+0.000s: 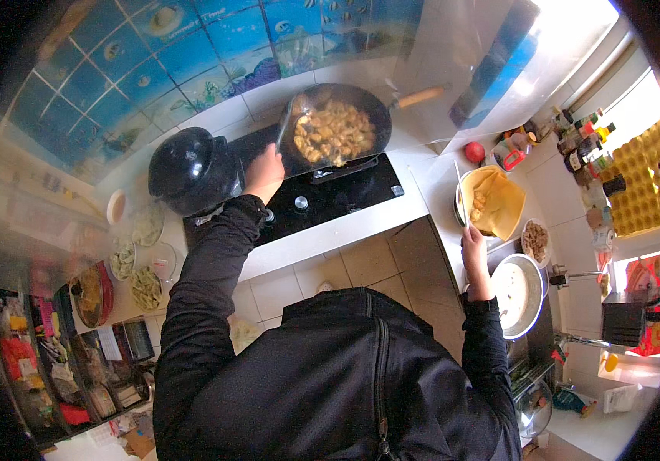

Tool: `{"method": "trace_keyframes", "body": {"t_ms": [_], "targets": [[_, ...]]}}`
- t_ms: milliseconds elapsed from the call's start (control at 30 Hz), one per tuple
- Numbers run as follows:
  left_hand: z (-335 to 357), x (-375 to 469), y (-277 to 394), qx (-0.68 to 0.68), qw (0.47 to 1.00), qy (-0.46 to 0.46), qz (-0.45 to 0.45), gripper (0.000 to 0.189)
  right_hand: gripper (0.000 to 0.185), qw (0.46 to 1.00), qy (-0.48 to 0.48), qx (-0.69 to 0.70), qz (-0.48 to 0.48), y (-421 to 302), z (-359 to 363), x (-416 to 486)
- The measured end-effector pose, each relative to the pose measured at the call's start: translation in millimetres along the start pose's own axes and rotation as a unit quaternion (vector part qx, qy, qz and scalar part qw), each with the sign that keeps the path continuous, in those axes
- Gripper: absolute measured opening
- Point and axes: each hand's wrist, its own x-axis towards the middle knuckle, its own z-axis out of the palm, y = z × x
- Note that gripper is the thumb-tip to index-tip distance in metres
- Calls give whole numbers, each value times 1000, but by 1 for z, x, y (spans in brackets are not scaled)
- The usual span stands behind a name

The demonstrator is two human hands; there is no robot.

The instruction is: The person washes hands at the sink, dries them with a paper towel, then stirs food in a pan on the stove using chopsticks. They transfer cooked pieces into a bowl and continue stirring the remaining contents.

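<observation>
My left hand [264, 173] grips the handle of a metal cooking utensil [285, 128], whose head rests inside the left rim of a dark wok [384, 121]. Browned chunks of food [334, 131] fill much of the wok's base. On the right, my right hand [474, 246] is closed around a pair of pale chopsticks [461, 193]. They reach over the near side of a bowl lined with brown paper [505, 199]. A few browned pieces [478, 206] lie on that paper, close to the chopsticks.
A black lidded cooker [183, 167] stands left of the wok on the black gas hob [335, 193]. Several plates of pale food, including one plate [146, 288], sit farther left. A white basin [517, 297] and a plate of brown pieces [535, 242] are beside the paper-lined bowl.
</observation>
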Motion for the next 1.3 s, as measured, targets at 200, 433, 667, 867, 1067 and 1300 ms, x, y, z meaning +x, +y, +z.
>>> {"method": "trace_keyframes", "body": {"t_ms": [200,433,667,867,1067,1300], "targets": [[-14,-8,15,-502,735,-274,-365,18,25,1000,-5,10,25,5,-9,-1],[-15,-13,41,-628,513,-400,-427,24,28,999,9,35,20,17,-21,5],[-9,-21,48,-657,470,-411,-422,25,26,999,30,-2,-14,18,-21,13],[-5,-23,49,-686,424,-410,-426,26,36,999,-27,-22,0,8,-21,20],[2,-27,50,-720,382,-408,-411,27,35,998,-47,-18,-26,-4,-12,23],[1,-32,47,-759,339,-408,-378,28,33,997,-65,-40,-25,-8,-7,27]]}}
